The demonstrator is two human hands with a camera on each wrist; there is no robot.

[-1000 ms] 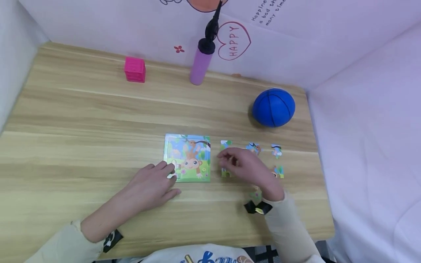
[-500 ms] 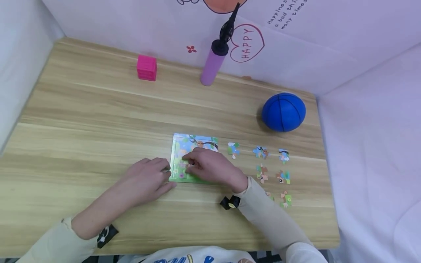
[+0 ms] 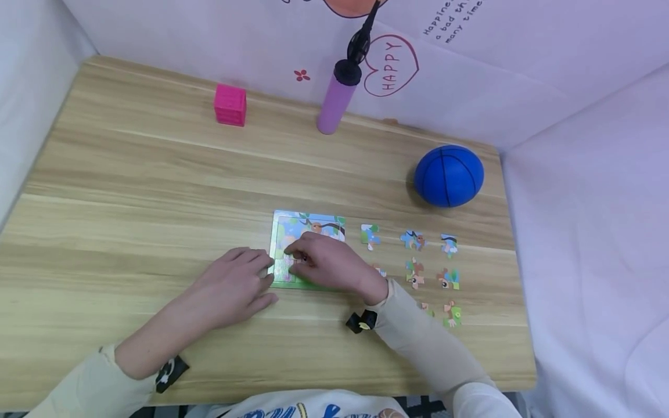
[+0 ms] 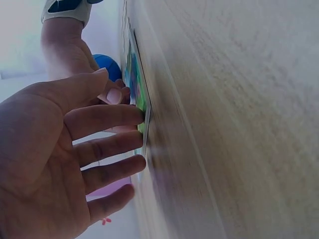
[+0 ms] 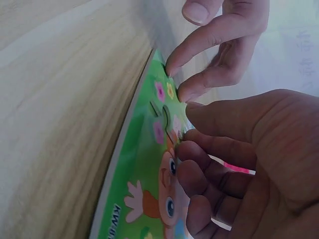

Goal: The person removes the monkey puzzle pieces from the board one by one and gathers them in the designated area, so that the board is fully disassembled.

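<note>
A square picture puzzle board (image 3: 308, 219) with a cartoon monkey on it lies flat on the table. My left hand (image 3: 232, 284) rests at its left edge. In the left wrist view the fingers of the left hand (image 4: 55, 154) are spread and nearly straight, tips against the board's edge. My right hand (image 3: 334, 261) is over the lower left part of the board, thumb and forefinger pinching a small puzzle piece, mostly hidden. The right wrist view has the right hand (image 5: 249, 144) close to the picture, beside a curved piece outline on the board (image 5: 127, 164).
Several loose puzzle pieces (image 3: 414, 273) lie in rows right of the board, some partly behind the right forearm. Farther back stand a pink cube (image 3: 230, 105), a purple pump (image 3: 337, 101) and a blue ball (image 3: 449, 176). White sheets (image 3: 590, 203) border the table.
My right hand has moved left from the loose pieces onto the board, then barely shifted over the last half second. The left hand has stayed at the board's left edge.
</note>
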